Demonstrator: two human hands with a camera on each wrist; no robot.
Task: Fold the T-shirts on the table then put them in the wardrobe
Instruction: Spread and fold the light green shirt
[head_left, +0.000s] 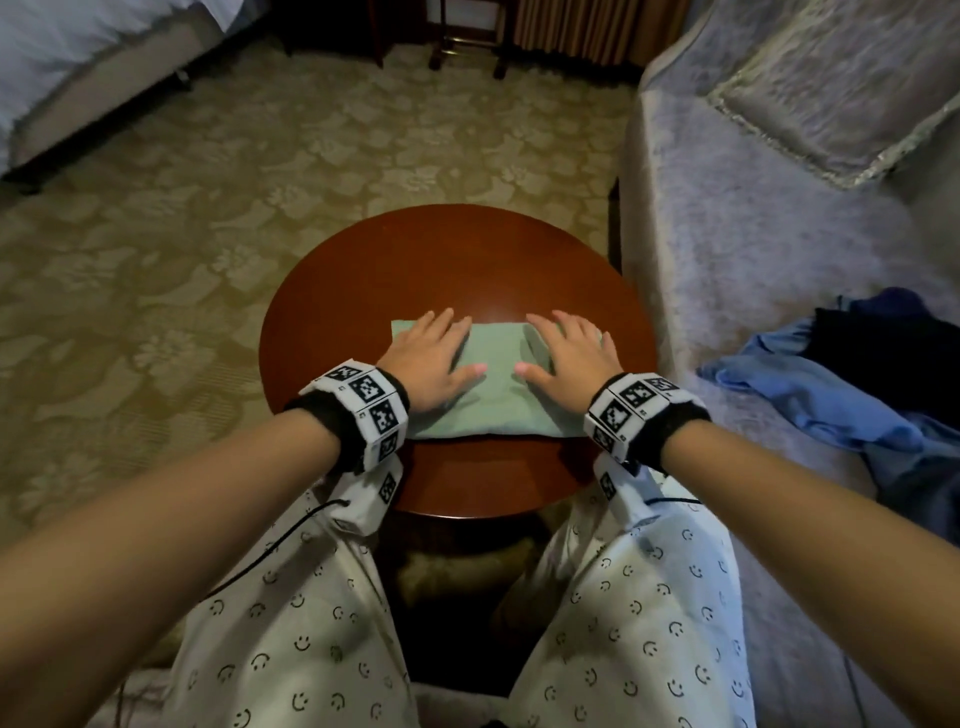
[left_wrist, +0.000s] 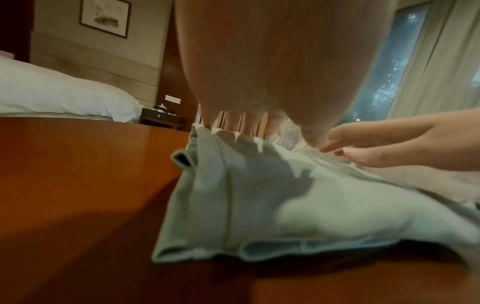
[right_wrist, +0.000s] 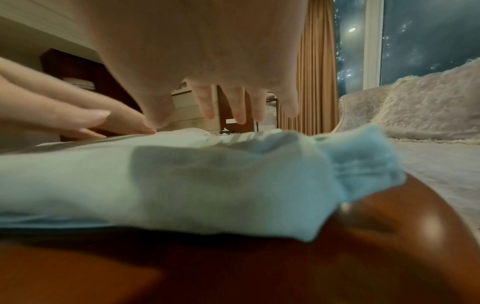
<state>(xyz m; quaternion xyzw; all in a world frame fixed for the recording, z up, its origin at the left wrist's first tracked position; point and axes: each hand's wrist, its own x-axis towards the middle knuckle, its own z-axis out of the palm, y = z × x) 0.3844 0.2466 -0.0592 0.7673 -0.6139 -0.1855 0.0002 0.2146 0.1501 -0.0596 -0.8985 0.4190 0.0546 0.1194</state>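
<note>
Both hands flat on a folded pale green T-shirt on the round wooden table.

The folded T-shirt (head_left: 493, 384) lies as a compact rectangle on the near half of the table (head_left: 447, 260), its stacked layers visible along the edge in the left wrist view. The left hand (head_left: 428, 358) rests palm-down on the shirt's left part, fingers straight and spread, holding nothing. The right hand (head_left: 566, 358) rests palm-down on the right part, fingers likewise extended; the cloth bunches slightly beneath it. The thumbs point toward each other, apart, over the middle of the shirt. A heap of blue and dark garments (head_left: 852, 384) lies on the grey sofa (head_left: 737, 234) to the right, well apart from the table. A bed (head_left: 67, 57) stands at far left.
</note>
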